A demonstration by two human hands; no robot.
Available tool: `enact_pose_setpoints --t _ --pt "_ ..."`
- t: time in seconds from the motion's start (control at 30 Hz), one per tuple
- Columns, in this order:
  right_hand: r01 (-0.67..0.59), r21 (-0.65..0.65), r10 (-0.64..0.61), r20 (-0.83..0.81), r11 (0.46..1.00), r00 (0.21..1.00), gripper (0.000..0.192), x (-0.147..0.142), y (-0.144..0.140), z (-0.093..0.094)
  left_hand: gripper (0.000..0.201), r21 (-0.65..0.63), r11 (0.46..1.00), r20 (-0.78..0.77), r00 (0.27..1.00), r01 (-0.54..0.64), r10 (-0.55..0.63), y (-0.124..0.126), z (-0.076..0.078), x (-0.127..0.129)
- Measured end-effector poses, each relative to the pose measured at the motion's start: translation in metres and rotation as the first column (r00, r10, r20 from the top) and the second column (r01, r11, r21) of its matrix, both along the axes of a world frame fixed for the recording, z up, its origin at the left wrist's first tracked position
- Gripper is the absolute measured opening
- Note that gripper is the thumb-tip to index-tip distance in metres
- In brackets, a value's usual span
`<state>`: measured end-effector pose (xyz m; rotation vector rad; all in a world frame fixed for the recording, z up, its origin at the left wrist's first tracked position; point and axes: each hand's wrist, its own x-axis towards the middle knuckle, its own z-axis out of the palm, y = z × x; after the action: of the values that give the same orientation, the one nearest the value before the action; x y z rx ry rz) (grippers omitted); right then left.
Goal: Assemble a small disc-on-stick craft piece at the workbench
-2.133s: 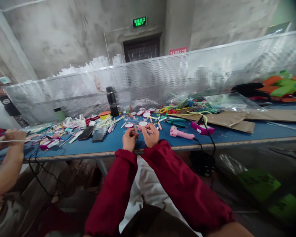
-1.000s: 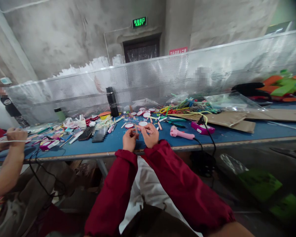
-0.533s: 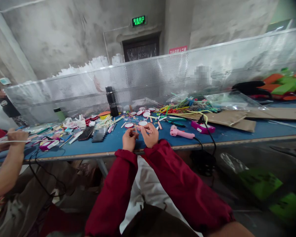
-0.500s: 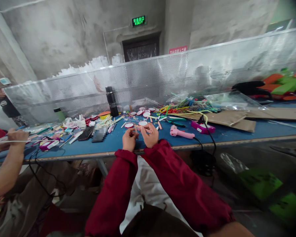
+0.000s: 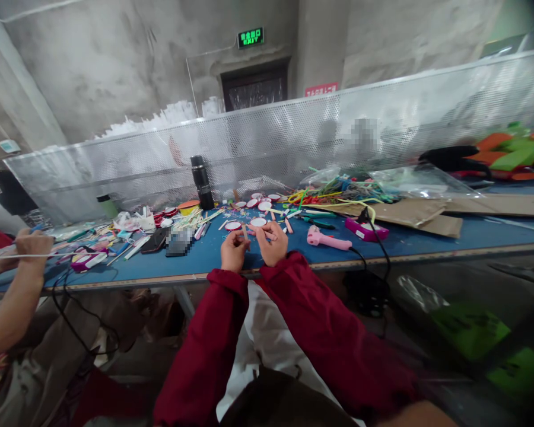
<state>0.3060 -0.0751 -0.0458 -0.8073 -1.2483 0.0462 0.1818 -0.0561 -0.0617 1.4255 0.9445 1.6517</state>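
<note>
At table edge | left hand, right hand pinching small stick | clutter beyond

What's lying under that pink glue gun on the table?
The pink glue gun lies straight on the blue table, its black cord trailing over the front edge. Whatever its body covers stays hidden.
</note>
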Motion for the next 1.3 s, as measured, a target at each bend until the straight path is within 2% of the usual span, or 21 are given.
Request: enact_pose_setpoints --t 1.3 --pt "0.019 0.015 -0.02 0.031 1.0 0.999 0.019 0.0007 0.0032 -0.0021 0.025 -0.022 1.0 0.011 1.0 0.017 -0.017 -0.0025 0.0015 0.001"
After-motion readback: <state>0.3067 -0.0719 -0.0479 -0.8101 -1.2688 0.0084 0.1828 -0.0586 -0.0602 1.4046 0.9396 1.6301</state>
